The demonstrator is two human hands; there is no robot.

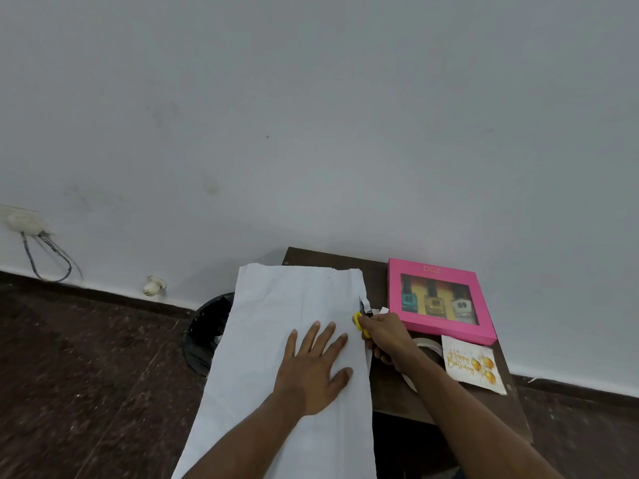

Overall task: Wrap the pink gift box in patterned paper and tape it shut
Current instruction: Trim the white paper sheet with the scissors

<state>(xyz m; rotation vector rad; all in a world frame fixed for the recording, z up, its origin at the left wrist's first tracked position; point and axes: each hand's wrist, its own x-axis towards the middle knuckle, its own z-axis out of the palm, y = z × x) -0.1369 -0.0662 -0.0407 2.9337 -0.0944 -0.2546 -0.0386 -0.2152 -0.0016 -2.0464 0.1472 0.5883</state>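
Head view, left hand: my left hand (313, 369) lies palm down on the sheet, fingers straight and spread, pointing toward 12 o'clock.
Head view, right hand: my right hand (383, 338) is curled round the yellow-handled scissors (360, 318), whose dark blades point to 12 o'clock along the sheet's right edge.
Paper: the large white creased sheet of wrapping paper (276, 340), plain side up, covers the left part of the table and hangs past its near edge; any pattern is not visible.
Offcut: a small white paper scrap (379, 311) sits just beside the blades, at 2 o'clock from my right hand.
Box: the pink flat cardboard gift box (441, 335), with a clear window showing three small bottles, lies unwrapped at 1 o'clock from my right hand, near the sheet but apart from it.
Tape: a roll of tape (428, 345) lies partly hidden under my right wrist.
Card: a white "Happy Birthday" card with gold balloons (472, 364) lies at 6 o'clock from the box.
Support: the dark brown wooden table (390, 395) stands against a white wall.
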